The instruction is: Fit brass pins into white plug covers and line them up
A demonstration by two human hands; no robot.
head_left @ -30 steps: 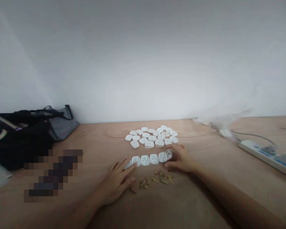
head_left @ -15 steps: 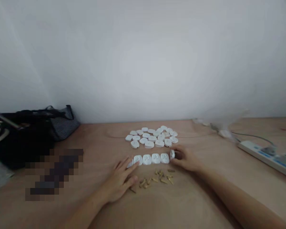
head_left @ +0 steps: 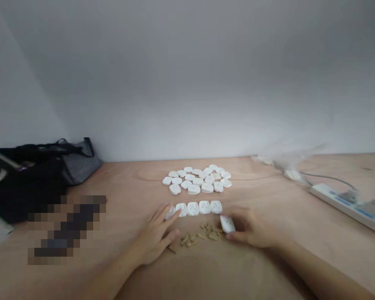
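Note:
A row of white, rounded-square plastic pieces (head_left: 193, 208) with small holes in their faces lies across the table. My left hand (head_left: 154, 237) rests at the row's left end, its fingers spread and partly over the end pieces. Between the thumb and fingers of my right hand (head_left: 253, 227) is one more white plastic piece (head_left: 227, 224), tilted, to the right of the row and nearer to me. Several small brass-coloured pins (head_left: 201, 236) lie loose between my hands. The held piece and my right hand partly cover the pins on that side.
Farther back lies a cluster of similar white pieces (head_left: 197, 181). A white power strip (head_left: 346, 204) with plugs and a cable is at the right, near a clear plastic bag (head_left: 295, 160). Black bags (head_left: 28, 179) and a pixelated dark object (head_left: 70, 229) are on the left.
My right hand has brought its white piece away from the row's right end, toward me, and turned its face more into view. My left hand stays almost in place.

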